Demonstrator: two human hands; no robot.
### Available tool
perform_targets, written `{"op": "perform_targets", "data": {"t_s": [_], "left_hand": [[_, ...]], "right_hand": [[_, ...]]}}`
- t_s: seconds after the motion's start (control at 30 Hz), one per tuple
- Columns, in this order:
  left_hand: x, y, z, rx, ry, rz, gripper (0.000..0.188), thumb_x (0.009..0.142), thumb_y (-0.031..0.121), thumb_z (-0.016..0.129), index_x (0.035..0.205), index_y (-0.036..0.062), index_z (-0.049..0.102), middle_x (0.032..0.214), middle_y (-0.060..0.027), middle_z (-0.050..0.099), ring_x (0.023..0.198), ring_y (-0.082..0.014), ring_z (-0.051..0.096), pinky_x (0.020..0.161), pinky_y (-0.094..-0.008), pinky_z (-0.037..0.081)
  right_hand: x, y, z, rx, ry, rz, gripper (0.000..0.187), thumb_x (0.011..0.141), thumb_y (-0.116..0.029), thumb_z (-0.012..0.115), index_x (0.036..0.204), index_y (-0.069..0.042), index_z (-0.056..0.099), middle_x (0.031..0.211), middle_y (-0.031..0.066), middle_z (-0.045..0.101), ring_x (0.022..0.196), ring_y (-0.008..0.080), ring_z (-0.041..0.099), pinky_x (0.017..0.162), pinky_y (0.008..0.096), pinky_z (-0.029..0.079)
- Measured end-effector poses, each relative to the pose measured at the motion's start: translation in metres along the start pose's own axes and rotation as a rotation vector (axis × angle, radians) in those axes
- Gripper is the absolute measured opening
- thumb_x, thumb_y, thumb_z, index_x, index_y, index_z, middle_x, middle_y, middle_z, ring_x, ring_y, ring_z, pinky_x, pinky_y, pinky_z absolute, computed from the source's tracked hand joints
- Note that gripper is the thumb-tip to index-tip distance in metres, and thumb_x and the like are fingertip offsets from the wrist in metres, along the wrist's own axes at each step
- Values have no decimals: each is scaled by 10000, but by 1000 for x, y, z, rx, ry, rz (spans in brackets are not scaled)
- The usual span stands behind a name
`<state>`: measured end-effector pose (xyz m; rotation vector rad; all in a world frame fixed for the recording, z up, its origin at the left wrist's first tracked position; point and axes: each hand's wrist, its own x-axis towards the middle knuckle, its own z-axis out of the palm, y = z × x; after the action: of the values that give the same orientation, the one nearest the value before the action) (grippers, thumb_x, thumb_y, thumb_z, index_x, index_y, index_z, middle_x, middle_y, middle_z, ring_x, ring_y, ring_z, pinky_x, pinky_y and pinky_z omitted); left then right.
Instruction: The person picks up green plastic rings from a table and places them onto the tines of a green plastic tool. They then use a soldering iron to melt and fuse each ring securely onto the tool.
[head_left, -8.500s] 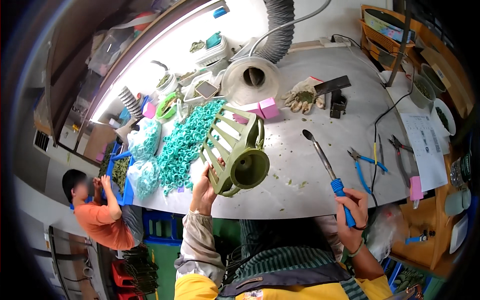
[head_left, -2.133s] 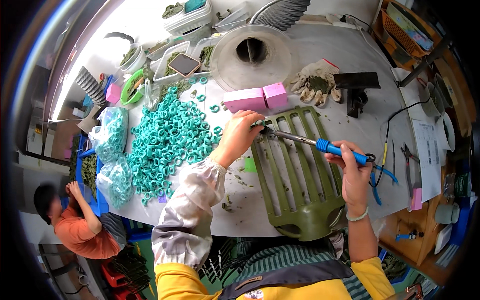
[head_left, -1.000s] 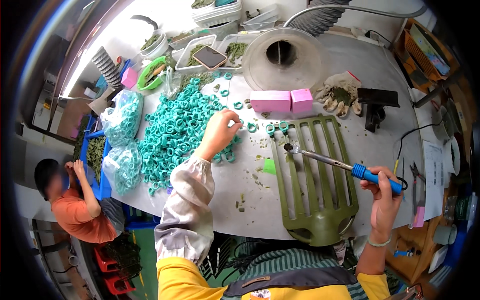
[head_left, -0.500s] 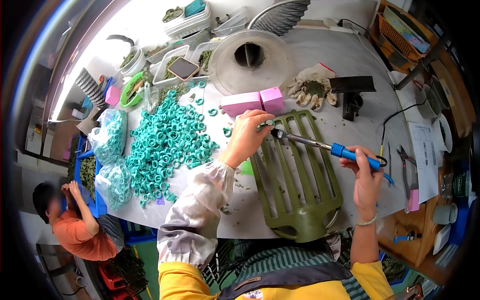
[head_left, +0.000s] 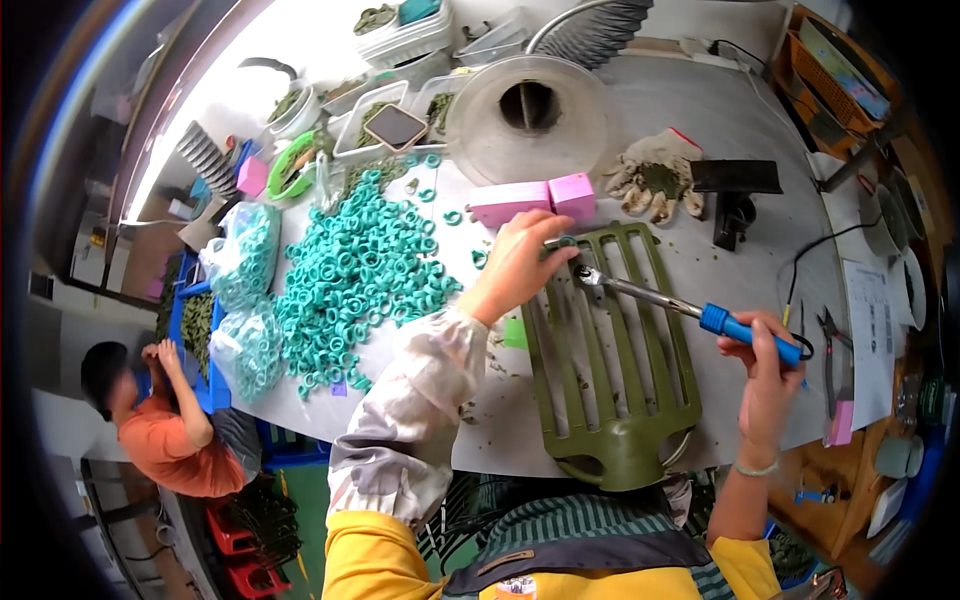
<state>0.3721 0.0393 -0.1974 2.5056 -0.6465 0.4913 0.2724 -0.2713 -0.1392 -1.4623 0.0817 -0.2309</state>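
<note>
My left hand (head_left: 512, 262) is closed in a pinch around a small dark teal ring (head_left: 567, 241), partly hidden by the fingers. My right hand (head_left: 765, 370) grips the blue handle of a soldering iron (head_left: 712, 318). Its metal shaft points left, and its flattened tip sits just below the ring, apart from it. Beneath both hands lies an olive-green slotted plastic rack (head_left: 622, 445). Left of my left forearm spreads a heap of similar teal rings (head_left: 350, 285), with several loose ones along its far right side.
Two pink blocks (head_left: 510, 203) lie beyond the rack, before a clear hood (head_left: 477, 120). A stained glove (head_left: 655, 175) and black stand (head_left: 735, 195) are at right, with pliers (head_left: 828, 350). Bags of rings (head_left: 245, 350) stand left. Another person (head_left: 180, 440) sits far left.
The whole view has shifted, with the scene sliding right. The iron's tip has drawn slightly away from the ring, which has turned a little in my left fingers.
</note>
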Motion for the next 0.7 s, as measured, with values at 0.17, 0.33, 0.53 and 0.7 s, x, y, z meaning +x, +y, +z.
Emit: {"op": "perform_targets", "data": {"t_s": [0.17,0.33,0.53,0.7], "left_hand": [[-36,-36,-72,-42,-23,-395,106,874,102,696,919,7,683,842,-119,642,766,-240,641,700,-331,507],[-94,-56,-78,406,-46,-329,218,802,246,773,802,53,672,788,-99,637,736,-303,619,675,-420,493],[-86,-43,-80,-63,-182,-638,218,865,222,739,915,13,703,724,-79,684,630,-160,640,603,-298,497],[-60,-12,-79,-405,-147,-754,243,928,224,705,912,-16,671,738,-26,654,682,-76,601,627,-239,488]], "right_hand": [[-7,-1,-3,44,-21,55,221,979,-139,553,929,47,661,899,85,674,703,168,682,669,294,569],[-11,-7,0,46,-53,62,219,980,-142,554,928,43,661,899,88,674,701,166,680,663,292,568],[-15,-11,0,35,-51,51,221,983,-142,553,931,44,661,897,87,671,707,169,678,665,297,565],[-16,-12,-8,24,-33,31,221,982,-136,552,934,49,661,902,92,671,712,173,676,682,305,561]]}}
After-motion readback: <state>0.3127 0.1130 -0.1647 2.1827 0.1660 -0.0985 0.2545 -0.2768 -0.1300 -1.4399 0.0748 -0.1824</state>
